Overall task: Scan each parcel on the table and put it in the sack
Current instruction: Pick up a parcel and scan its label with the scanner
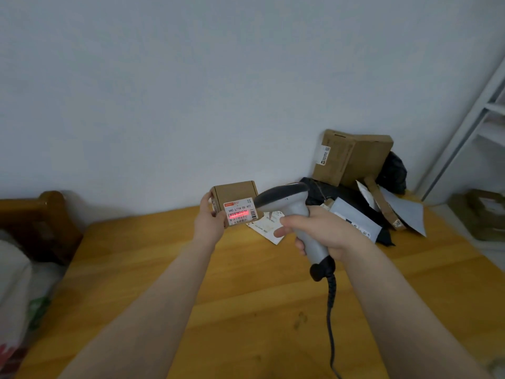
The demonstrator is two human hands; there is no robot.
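Cardboard parcel up over far-middle desk, your left hand gripping its left edge; right hand wrapped round scanner. Red beam on label barcode: hold both steady, label square to beam.

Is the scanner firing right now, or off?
On. A red line glows across the label of the small box in the left hand; the scanner in the right hand points at it.

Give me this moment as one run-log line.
step: scan | left hand: holds small box | right hand: grips scanner | red beam: on box label | other parcels: piled on table
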